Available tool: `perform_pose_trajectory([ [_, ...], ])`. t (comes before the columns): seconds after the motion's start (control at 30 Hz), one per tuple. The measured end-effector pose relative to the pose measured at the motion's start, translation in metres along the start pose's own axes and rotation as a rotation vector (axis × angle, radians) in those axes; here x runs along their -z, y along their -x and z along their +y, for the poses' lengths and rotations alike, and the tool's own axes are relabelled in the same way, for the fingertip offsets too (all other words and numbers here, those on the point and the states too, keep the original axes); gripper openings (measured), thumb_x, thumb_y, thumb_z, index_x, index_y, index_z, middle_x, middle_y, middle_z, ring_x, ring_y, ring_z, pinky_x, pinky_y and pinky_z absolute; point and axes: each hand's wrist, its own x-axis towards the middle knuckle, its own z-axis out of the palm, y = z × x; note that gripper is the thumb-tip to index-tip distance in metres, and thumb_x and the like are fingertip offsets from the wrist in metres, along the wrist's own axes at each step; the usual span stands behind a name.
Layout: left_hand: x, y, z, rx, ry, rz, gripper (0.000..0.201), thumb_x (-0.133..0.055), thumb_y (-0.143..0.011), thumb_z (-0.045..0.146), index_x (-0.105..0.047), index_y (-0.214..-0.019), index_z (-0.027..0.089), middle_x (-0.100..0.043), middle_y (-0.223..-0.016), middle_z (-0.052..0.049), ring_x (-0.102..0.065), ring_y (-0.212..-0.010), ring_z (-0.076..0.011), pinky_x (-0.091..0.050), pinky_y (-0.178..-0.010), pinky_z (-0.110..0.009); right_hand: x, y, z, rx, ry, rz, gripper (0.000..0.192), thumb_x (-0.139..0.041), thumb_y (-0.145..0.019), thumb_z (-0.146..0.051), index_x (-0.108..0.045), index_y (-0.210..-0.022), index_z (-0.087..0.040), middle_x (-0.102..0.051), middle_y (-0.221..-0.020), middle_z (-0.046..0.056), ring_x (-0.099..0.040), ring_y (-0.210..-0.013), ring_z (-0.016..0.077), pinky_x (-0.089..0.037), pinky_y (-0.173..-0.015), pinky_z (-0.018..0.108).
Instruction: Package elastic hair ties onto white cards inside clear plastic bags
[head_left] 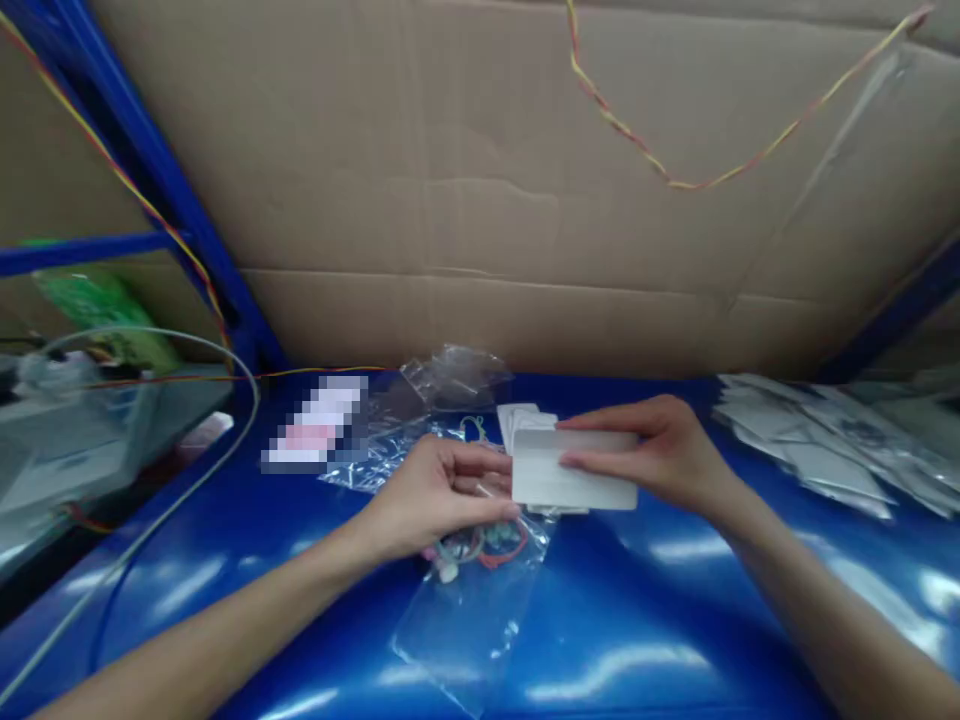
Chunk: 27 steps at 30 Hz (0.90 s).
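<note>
My right hand (660, 455) pinches a blank white card (551, 480) between thumb and fingers and holds it level above the blue surface. At the card's left edge is my left hand (442, 490), its thumb and fingers closed on the upper part of a clear plastic bag (469, 630). Small colourful elastic bands (499, 550), one of them coral red, show in the bag under this hand; the hand partly hides them. Behind the white card lie more white cards (521, 420), and a pale green loop (472, 428) sits to their left.
Empty clear bags (457, 380) lie at the back against a cardboard wall (480, 180). A pile of white packets (817, 440) spreads at the right. A pixelated item (315, 425) lies left. A grey cable (255, 400) curves down the left side, beside a blue metal frame (180, 180).
</note>
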Motion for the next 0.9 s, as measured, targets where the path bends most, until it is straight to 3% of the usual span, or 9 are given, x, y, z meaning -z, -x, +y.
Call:
perform_pose_trajectory([
  [0.1,0.000,0.000,0.000,0.012,0.017,0.034,0.049,-0.091,-0.066,0.023,-0.079,-0.112,0.012,-0.083,-0.098,-0.014,-0.080,-0.088,-0.0278,-0.065,-0.082,-0.036,0.005,-0.001,0.000,0.031,0.025,0.052,0.024,-0.087,-0.076,-0.034,-0.086,-0.099,-0.025,-0.083,-0.093,0.004,-0.081,-0.078,0.0269,-0.065,-0.067,0.029],
  [0.2,0.001,0.000,-0.001,0.016,0.033,0.033,0.049,-0.091,-0.066,0.023,-0.079,-0.112,0.012,-0.083,-0.099,-0.014,-0.080,-0.089,-0.0285,-0.065,-0.081,-0.035,0.006,0.000,0.003,0.101,0.055,0.022,0.024,-0.086,-0.078,-0.033,-0.085,-0.101,-0.023,-0.083,-0.096,0.006,-0.081,-0.077,0.0266,-0.064,-0.065,0.029],
  [0.43,0.001,0.000,-0.002,-0.036,-0.004,-0.021,0.044,-0.088,-0.071,0.022,-0.080,-0.114,0.015,-0.083,-0.098,-0.011,-0.080,-0.086,-0.0245,-0.063,-0.077,-0.029,0.003,0.000,0.005,0.151,0.041,-0.180,0.031,-0.086,-0.080,-0.034,-0.083,-0.108,-0.023,-0.084,-0.092,0.004,-0.079,-0.069,0.0223,-0.060,-0.063,0.027],
  [0.63,-0.003,0.002,-0.006,-0.021,-0.097,-0.061,0.042,-0.086,-0.073,0.026,-0.081,-0.114,0.016,-0.083,-0.083,-0.008,-0.077,-0.068,-0.0197,-0.060,-0.064,-0.025,-0.006,0.000,-0.002,0.155,0.030,-0.333,0.030,-0.083,-0.083,-0.034,-0.083,-0.110,-0.023,-0.084,-0.095,0.005,-0.078,-0.072,0.0223,-0.056,-0.063,0.027],
  [0.77,-0.005,0.003,-0.005,-0.011,-0.076,-0.094,0.035,-0.083,-0.076,0.025,-0.082,-0.110,0.017,-0.083,-0.088,-0.008,-0.077,-0.069,-0.0190,-0.059,-0.062,-0.024,-0.014,0.002,-0.007,0.050,-0.009,-0.203,0.036,-0.085,-0.080,-0.040,-0.082,-0.111,-0.021,-0.081,-0.079,0.003,-0.074,-0.066,0.0203,-0.052,-0.058,0.026],
  [0.9,-0.003,0.001,-0.002,-0.042,0.026,0.030,0.035,-0.088,-0.073,0.025,-0.083,-0.106,0.015,-0.083,-0.091,-0.010,-0.078,-0.073,-0.0214,-0.062,-0.066,-0.026,-0.014,0.000,-0.012,-0.137,-0.290,-0.011,0.056,-0.090,-0.072,-0.040,-0.073,-0.122,-0.020,-0.077,-0.075,0.001,-0.071,-0.062,0.0177,-0.051,-0.051,0.023],
])
